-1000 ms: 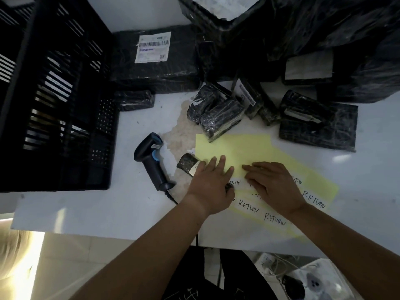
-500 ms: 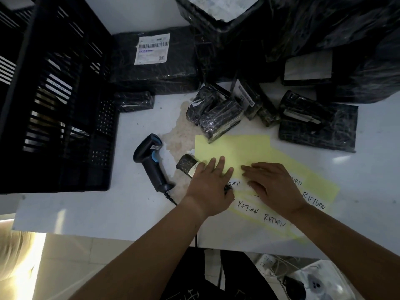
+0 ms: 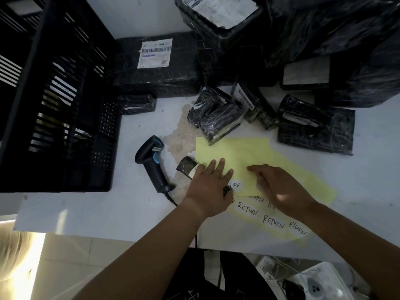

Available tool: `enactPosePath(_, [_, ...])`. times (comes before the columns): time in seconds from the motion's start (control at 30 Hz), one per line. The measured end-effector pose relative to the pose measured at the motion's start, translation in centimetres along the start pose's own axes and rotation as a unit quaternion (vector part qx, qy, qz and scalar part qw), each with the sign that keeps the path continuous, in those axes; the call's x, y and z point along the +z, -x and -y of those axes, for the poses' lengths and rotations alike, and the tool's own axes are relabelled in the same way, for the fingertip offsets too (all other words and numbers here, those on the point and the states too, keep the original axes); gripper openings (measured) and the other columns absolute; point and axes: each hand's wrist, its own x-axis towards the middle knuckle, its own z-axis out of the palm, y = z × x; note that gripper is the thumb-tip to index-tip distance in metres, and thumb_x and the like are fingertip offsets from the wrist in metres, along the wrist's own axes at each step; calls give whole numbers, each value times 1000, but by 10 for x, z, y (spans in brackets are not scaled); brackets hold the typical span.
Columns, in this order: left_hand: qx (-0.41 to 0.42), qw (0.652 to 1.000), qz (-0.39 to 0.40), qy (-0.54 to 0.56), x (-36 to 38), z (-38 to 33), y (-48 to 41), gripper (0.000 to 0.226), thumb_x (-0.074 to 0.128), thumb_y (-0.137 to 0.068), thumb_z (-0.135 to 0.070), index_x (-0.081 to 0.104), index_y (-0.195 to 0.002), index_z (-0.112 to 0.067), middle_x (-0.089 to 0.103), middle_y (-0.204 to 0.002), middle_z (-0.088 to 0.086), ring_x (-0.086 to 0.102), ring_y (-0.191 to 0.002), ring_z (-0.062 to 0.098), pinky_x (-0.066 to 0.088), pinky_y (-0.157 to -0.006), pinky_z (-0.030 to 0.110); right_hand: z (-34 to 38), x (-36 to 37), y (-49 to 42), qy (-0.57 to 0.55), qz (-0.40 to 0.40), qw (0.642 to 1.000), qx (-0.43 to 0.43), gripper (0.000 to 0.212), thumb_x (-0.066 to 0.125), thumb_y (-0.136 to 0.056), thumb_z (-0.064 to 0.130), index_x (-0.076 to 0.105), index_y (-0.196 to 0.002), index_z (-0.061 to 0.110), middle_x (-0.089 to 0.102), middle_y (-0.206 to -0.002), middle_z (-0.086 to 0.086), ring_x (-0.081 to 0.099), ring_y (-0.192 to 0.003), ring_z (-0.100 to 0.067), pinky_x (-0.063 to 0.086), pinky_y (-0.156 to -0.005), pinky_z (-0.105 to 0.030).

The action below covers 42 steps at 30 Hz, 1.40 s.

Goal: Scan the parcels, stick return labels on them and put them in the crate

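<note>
A small black-wrapped parcel [image 3: 187, 165] lies on the white table [image 3: 108, 211], beside yellow sheets of white RETURN labels [image 3: 249, 210]. My left hand [image 3: 208, 187] presses flat on the parcel, fingers straight and reaching onto the upper yellow sheet [image 3: 238, 152]. My right hand [image 3: 281, 189] rests on the sheets, index finger pointing left; its underside is hidden and blurred. The black barcode scanner [image 3: 152, 163] lies to the left of the parcel. The black slatted crate [image 3: 56, 118] stands at the left.
Several black-wrapped parcels [image 3: 218, 120] crowd the table's back, one large flat one with a white shipping label [image 3: 155, 53]. A flat black parcel [image 3: 316, 131] lies right of the sheets. The scanner's cable runs off the front edge by my left wrist.
My right hand has shifted slightly on the sheets and is now blurred. My left hand stays pressed on the small parcel.
</note>
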Motion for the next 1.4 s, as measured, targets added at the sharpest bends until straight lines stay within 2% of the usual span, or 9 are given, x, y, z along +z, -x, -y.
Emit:
enactPosePath(0.1, [2, 1000, -11, 15, 0, 2, 1, 83, -1, -88, -59, 22, -160, -26, 7, -169, 8, 10, -156, 27, 10, -122, 46, 5, -11, 5, -155, -51, 984, 68, 11, 36, -108, 19, 46, -106, 16, 64, -79, 11, 67, -92, -9, 50, -68, -36])
enactPosePath(0.2, [-8, 982, -115, 148, -11, 11, 11, 65, 26, -102, -53, 26, -159, -23, 22, -167, 6, 22, -153, 22, 17, -121, 42, 12, -18, 4, -243, -154, 947, 142, 14, 34, -109, 18, 42, -98, 16, 69, -91, -1, 63, -91, -44, 54, -74, -58])
enactPosePath(0.33, [-105, 924, -221, 294, -19, 47, 25, 64, 54, -87, -17, 39, -149, -11, 49, -147, 9, 48, -130, 27, 37, -109, 45, 28, -33, 6, -329, -224, 893, 208, 6, 43, -104, 7, 47, -104, 12, 62, -99, -17, 64, -96, -34, 56, -84, -41])
enactPosePath(0.4, [-126, 944, -168, 254, -15, 62, 26, 64, 63, -82, -8, 46, -143, -13, 54, -137, 6, 54, -122, 28, 44, -99, 43, 38, -33, 7, -313, -218, 898, 218, 11, 53, -101, 8, 49, -107, 16, 63, -99, -9, 65, -91, -18, 53, -76, -29])
enactPosePath(0.5, [-114, 966, -118, 199, -8, 70, 26, 56, 68, -86, -14, 53, -140, -16, 50, -143, 4, 60, -117, 28, 47, -94, 41, 57, -24, 4, -295, -158, 924, 184, 13, 61, -98, 21, 56, -108, 27, 68, -95, 3, 66, -85, -17, 54, -72, -35])
enactPosePath(0.7, [-89, 937, -140, 308, 7, 75, 39, 50, 65, -90, -5, 58, -138, -17, 50, -138, 1, 59, -117, 20, 46, -104, 31, 85, -3, -18, -194, -43, 972, 127, 21, 59, -99, 21, 63, -112, 37, 69, -100, 20, 65, -92, -3, 49, -74, -17])
enactPosePath(0.9, [-87, 914, -160, 362, 15, 76, 44, 50, 65, -89, -1, 59, -136, -18, 50, -138, 0, 52, -124, 13, 34, -104, 14, 101, 20, -50, -110, 60, 985, 116, 36, 60, -98, 23, 37, -123, 35, 67, -92, 10, 61, -67, -3, 50, -60, -26])
enactPosePath(1.07, [-68, 913, -172, 363, 17, 80, 40, 51, 67, -86, 1, 62, -134, -16, 53, -132, 1, 55, -120, 14, 36, -102, 13, 100, 29, -66, -16, 82, 993, 78, 11, 60, -98, 27, 57, -108, 24, 64, -88, 4, 55, -75, -10, 42, -63, -28])
enactPosePath(1.4, [-40, 914, -181, 360, 18, 85, 38, 50, 67, -84, 3, 64, -130, -15, 57, -125, 1, 58, -113, 16, 43, -99, 20, 95, 36, -84, 139, 91, 984, -67, 5, 62, -95, 22, 66, -96, 21, 69, -82, -1, 61, -75, -26, 34, -62, -32])
